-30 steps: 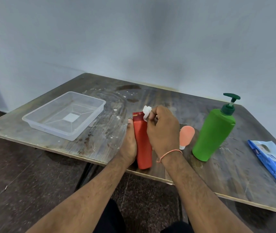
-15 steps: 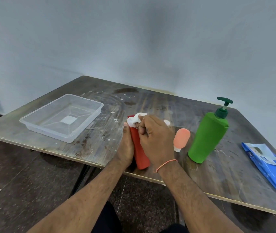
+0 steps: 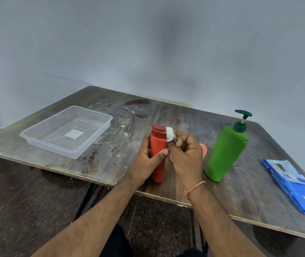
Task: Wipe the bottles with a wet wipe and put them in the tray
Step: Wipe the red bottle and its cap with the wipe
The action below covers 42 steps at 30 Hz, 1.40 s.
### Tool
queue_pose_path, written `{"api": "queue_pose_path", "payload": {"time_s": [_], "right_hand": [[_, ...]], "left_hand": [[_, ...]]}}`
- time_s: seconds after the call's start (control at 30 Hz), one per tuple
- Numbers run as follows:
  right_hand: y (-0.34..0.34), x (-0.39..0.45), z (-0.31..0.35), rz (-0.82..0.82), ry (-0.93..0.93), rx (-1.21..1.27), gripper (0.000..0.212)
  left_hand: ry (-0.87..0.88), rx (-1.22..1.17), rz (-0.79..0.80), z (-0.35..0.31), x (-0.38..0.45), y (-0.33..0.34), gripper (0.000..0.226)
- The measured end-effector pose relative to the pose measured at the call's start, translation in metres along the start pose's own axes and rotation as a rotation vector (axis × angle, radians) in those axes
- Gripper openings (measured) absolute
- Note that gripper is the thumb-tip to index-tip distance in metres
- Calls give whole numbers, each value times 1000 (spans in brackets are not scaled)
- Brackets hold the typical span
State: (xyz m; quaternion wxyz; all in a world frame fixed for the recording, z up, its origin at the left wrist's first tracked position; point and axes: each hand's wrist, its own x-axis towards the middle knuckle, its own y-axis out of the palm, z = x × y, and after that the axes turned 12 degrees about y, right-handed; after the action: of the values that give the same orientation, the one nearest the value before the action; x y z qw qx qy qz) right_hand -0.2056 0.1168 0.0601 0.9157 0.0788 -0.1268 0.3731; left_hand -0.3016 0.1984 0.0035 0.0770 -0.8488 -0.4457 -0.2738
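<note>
Near the table's (image 3: 111, 164) front edge, left hand (image 3: 144, 162) wraps the upright red bottle (image 3: 158, 154), thumb across its front. Right hand (image 3: 186, 156), just beside it, pinches a bunched white wet wipe (image 3: 170, 134) against the bottle's shoulder under the cap. Clear tray (image 3: 36, 143) sits toward the left corner, well apart; green pump bottle (image 3: 224, 154) stands right.

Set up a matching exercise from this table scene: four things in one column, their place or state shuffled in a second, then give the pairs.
Things:
1. red cylindrical bottle
2. clear plastic tray
3. green pump bottle
4. blue wet-wipe packet

Places or states:
A. lying flat near the table's right edge
B. held in the left hand
C. holds nothing, at the table's left
D. standing untouched, right of the hands

Pairs: 1-B, 2-C, 3-D, 4-A
</note>
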Motion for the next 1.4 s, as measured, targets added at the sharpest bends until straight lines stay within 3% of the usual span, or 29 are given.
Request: {"api": "queue_pose_path", "payload": {"time_s": [0.17,0.3,0.5,0.67,0.9,1.27,1.4], "right_hand": [[-13,0,5,82,94,151,45],[-20,-5,9,28,32,117,44],[-23,-12,7,-191,-138,-66,45],[-23,-16,5,-293,-441,-351,40],[-15,-21,-2,-206,-719,-596,30],[-23,-21,-21,164,-989,-939,22],[-23,-15,-4,121,-979,-965,19]], "left_hand": [[11,47,63,-3,-1,6,56],[-11,101,92,0,-1,4,68],[-72,122,124,5,0,5,67],[-100,148,144,-1,-5,7,48],[-94,201,136,-2,-7,7,27],[7,478,186,0,-2,9,36],[2,482,208,-2,-3,9,34]]}}
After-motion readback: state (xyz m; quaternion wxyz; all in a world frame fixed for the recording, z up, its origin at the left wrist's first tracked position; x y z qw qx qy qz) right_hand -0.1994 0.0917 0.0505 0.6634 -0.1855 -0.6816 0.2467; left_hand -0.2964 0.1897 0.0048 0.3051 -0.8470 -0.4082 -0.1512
